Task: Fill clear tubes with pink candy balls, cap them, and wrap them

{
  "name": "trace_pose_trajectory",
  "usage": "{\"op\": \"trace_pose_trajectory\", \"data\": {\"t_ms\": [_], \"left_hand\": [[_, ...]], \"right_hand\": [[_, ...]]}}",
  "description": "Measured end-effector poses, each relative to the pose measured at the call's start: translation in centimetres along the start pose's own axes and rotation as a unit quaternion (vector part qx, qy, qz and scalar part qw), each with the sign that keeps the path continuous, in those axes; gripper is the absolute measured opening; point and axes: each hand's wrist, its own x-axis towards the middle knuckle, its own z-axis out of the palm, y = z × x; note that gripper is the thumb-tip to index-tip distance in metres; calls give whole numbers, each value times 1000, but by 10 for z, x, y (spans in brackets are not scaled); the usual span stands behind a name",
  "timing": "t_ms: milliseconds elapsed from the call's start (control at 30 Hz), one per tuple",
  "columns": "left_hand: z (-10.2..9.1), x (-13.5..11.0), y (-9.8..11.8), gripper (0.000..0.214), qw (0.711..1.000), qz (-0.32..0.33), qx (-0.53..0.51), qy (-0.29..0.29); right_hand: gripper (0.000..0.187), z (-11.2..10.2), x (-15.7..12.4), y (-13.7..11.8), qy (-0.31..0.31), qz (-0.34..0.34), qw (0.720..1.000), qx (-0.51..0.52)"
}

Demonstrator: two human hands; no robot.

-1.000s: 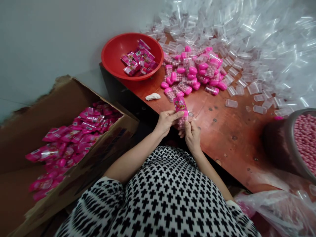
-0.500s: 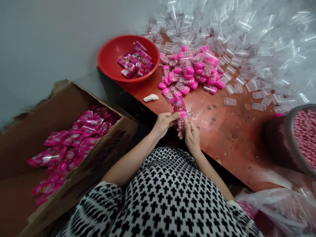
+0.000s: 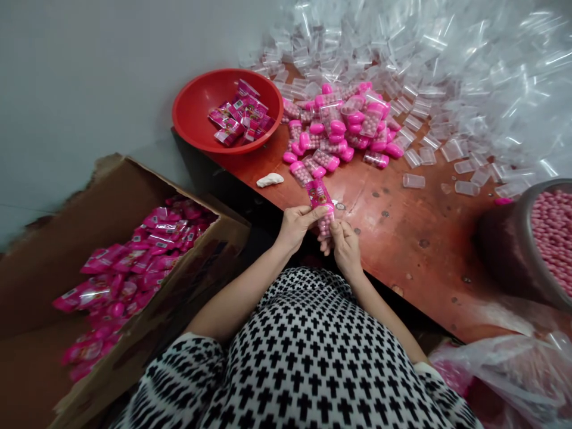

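Observation:
Both hands meet over the near edge of the reddish wooden table (image 3: 402, 238). My left hand (image 3: 297, 225) pinches a small clear tube of pink candy balls (image 3: 322, 208) with a pink printed label sleeve on its upper part. My right hand (image 3: 344, 241) grips the tube's lower end from below, fingers closed. A pile of filled tubes with pink caps (image 3: 342, 128) lies further back on the table. A red bowl (image 3: 196, 110) at the table's far left corner holds several pink label sleeves (image 3: 241, 113).
An open cardboard box (image 3: 111, 196) on my left holds many pink wrapped tubes (image 3: 129, 262). A heap of clear empty tubes (image 3: 447, 71) covers the back right. A metal pot of pink candy balls (image 3: 547, 238) stands at the right. A plastic bag (image 3: 496, 375) lies lower right. A white scrap (image 3: 269, 179) lies near the table edge.
The view has tilted slightly, shifting the scene left and up. The label sleeve has slid a little further down over the tube. Both hands stay together at the table edge.

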Motion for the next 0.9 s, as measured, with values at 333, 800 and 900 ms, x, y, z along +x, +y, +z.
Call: {"op": "trace_pose_trajectory", "data": {"t_ms": [333, 800, 900], "left_hand": [[4, -4, 2, 42, 996, -59, -53, -51], [6, -4, 14, 37, 993, -37, 72, -82], [7, -5, 15, 43, 997, -48, 15, -61]], "right_hand": [[48, -1, 0, 2, -10, 6, 1000, 4], [48, -11, 4, 3, -51, 19, 998, 43], [45, -7, 1, 2, -34, -5, 999, 9]]}}
